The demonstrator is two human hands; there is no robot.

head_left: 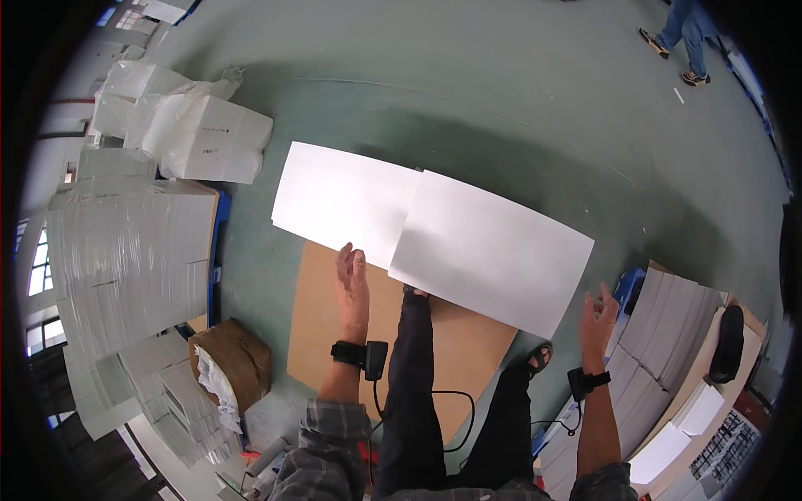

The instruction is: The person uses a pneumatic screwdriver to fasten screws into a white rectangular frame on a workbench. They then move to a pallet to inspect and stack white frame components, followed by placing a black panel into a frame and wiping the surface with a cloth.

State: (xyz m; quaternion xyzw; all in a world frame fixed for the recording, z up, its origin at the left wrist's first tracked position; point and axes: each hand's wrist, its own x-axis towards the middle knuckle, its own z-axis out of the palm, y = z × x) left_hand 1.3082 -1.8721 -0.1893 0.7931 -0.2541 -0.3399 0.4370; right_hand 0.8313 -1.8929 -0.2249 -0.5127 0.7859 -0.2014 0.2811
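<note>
Two white boards or sheets lie in front of me: a left white board [344, 194] and a right white board [494, 252]. The right one's edge appears to overlap the left one's. Beneath their near side is a brown cardboard sheet [322, 334]. My left hand [354, 280] is by the near edge of the left board with fingers stretched out and nothing held. My right hand [598, 319] hovers just beyond the right end of the right board, fingers apart, holding nothing. Each wrist wears a black strap with a small device.
Plastic-wrapped white stacks [142, 250] and bagged white boxes [213, 138] stand at left, near an open brown carton [230, 367]. On the right are grey-white board stacks [664, 334] and a black object [727, 342]. Another person's legs [687, 37] show at the far right.
</note>
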